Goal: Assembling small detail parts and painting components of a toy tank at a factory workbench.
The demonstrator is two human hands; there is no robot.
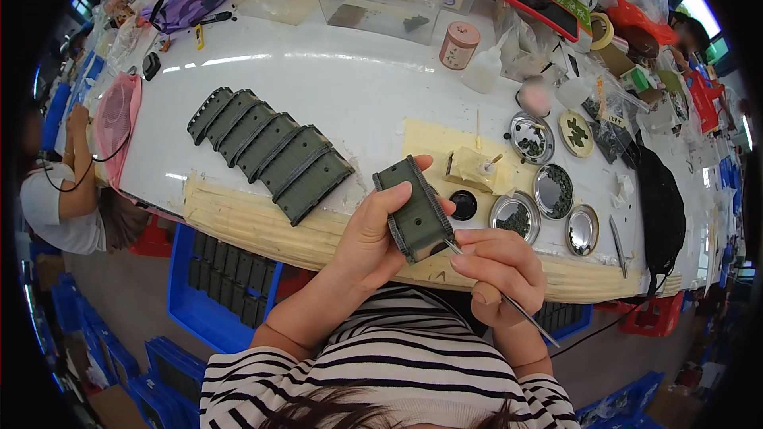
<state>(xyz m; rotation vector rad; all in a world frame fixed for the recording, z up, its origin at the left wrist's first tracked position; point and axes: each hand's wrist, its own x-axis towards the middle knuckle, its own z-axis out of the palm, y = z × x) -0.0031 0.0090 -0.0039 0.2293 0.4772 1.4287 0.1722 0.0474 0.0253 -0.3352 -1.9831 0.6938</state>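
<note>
My left hand (369, 234) is wrapped around a dark green model tank hull (417, 214) with ribbed tracks along its long sides, tilted above the table's front edge. My right hand (501, 270) pinches slim metal tweezers (520, 314). Their tip meets the hull's near right edge, and whether a small part sits in the tip is too small to tell. To the left, a row of similar green hulls (270, 151) lies side by side on the white table. Right of my hands are round metal dishes of tiny green parts (515, 216) and a small black-filled dish (462, 205).
A tape-covered block (481, 171) with a stick in it stands beyond my hands. Another pair of tweezers (617, 246) lies at the right. A pink-lidded jar (459, 45) and clear plastic boxes (381, 16) stand farther back. Below left, a blue crate (183, 294) holds more hulls. A person sits at far left.
</note>
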